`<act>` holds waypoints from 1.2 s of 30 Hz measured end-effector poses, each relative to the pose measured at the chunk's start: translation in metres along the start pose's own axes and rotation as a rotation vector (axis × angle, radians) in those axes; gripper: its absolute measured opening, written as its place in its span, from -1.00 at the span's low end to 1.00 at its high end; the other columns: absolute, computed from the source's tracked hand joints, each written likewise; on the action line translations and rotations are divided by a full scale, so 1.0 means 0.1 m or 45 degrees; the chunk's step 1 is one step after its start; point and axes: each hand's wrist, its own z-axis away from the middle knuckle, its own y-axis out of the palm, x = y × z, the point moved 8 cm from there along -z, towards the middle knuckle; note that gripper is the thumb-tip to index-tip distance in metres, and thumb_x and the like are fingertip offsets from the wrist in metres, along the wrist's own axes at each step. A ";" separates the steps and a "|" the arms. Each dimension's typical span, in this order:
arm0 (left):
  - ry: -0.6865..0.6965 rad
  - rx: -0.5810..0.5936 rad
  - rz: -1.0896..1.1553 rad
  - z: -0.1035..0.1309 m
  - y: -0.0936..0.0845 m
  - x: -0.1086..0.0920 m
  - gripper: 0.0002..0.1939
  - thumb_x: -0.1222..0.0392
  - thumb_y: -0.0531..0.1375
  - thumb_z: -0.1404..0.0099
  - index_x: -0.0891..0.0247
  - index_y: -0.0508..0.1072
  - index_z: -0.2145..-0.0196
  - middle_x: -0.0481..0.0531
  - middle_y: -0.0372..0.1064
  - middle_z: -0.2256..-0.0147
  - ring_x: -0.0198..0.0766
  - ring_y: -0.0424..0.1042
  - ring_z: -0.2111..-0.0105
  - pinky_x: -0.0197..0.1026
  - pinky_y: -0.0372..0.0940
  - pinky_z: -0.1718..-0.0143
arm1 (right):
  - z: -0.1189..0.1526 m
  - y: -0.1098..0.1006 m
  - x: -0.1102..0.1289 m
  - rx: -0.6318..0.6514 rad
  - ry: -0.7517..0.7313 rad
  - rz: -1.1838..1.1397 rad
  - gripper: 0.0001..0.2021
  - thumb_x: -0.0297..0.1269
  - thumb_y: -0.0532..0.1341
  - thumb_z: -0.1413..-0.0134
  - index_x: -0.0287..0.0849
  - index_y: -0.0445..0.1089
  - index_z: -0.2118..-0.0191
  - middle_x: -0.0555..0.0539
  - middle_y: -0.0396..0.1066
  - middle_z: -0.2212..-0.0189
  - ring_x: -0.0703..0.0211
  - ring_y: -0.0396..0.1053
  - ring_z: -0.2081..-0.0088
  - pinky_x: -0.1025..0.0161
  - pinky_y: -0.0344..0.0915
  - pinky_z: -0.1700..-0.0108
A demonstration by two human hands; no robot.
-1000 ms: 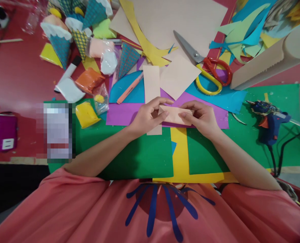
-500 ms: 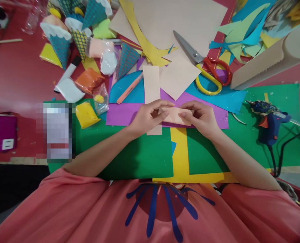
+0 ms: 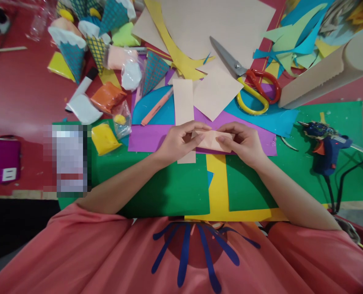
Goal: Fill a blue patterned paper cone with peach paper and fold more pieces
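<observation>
Between my two hands is a small folded piece of pale peach paper (image 3: pixel 211 141), creased along its length. My left hand (image 3: pixel 184 141) pinches its left end, thumb on the near side and fingers behind. The right end is pinched the same way by my right hand (image 3: pixel 241 141). A peach paper strip (image 3: pixel 184 102) lies upright in view, its lower part passing under my left hand. Just beyond the folded paper rests a square of peach paper (image 3: pixel 216 92). Purple paper (image 3: pixel 147 139) lies beneath my hands.
Scissors (image 3: pixel 245 77) lie beyond my right hand. A glue gun (image 3: pixel 328 147) stands at right, near a roll of peach paper (image 3: pixel 325 73). Clay packets (image 3: pixel 105 139), an orange highlighter (image 3: pixel 157 107) and decorated paper cones (image 3: pixel 69 49) sit at left. Green sheets (image 3: pixel 175 188) cover the near table.
Hardly anything differs. Both hands keep hold of the folded paper in the same place, with only a slight shift in its creased surface.
</observation>
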 end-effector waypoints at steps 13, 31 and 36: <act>0.036 0.148 -0.074 0.04 0.11 -0.02 -0.75 0.14 0.14 -0.31 0.28 0.51 0.14 0.04 0.55 0.24 -0.49 0.34 0.54 -0.44 0.18 0.54 | 0.01 0.13 0.03 0.197 0.030 0.076 -0.86 -0.25 0.22 -0.07 -0.23 0.40 0.38 0.01 0.38 0.49 0.35 0.22 0.47 0.35 0.11 0.45; 0.034 0.109 -0.040 0.04 0.07 0.00 -0.69 0.01 0.10 -0.37 0.26 0.47 0.10 0.06 0.49 0.25 -0.37 0.44 0.38 -0.38 0.27 0.43 | 0.01 0.14 0.02 0.203 0.065 0.071 -0.85 -0.24 0.21 -0.05 -0.22 0.37 0.40 -0.01 0.38 0.49 0.32 0.23 0.46 0.33 0.13 0.43; -0.010 0.129 -0.030 0.04 0.08 0.03 -0.64 -0.06 0.09 -0.37 0.25 0.46 0.09 0.05 0.48 0.29 -0.39 0.43 0.42 -0.38 0.27 0.45 | 0.01 0.13 0.03 0.198 0.060 0.069 -0.86 -0.24 0.21 -0.04 -0.21 0.37 0.41 -0.01 0.39 0.49 0.31 0.24 0.45 0.33 0.14 0.43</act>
